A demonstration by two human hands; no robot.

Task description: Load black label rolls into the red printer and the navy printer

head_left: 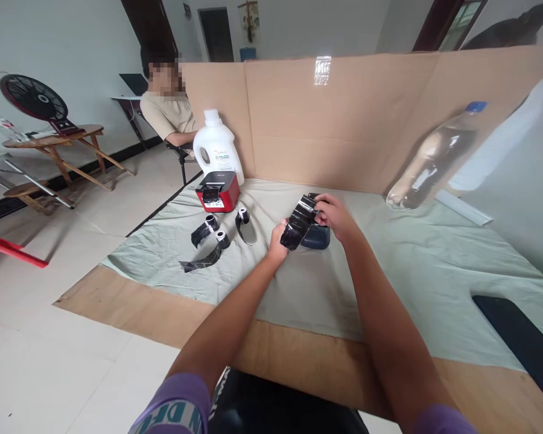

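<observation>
A glossy black strip [300, 222] stretches between my two hands above the cloth. My left hand [279, 241] grips its lower left end. Near the upper right end, my right hand [332, 215] is closed on the strip with bent fingers. Behind and below the strip sits a dark blue object [317, 237], partly hidden by it. Left of my hands, several small rolls with black tails lie on the cloth, one of them a white-cored roll [222, 240]. A red and black box-shaped device [218, 191] has a black strip hanging from its front.
A white jug [217, 144] stands behind the red device. A cardboard panel [335, 120] closes off the back. At the right are a large plastic bottle [434, 160] and a black phone [520, 340]. A person [165, 111] sits beyond the table's left side.
</observation>
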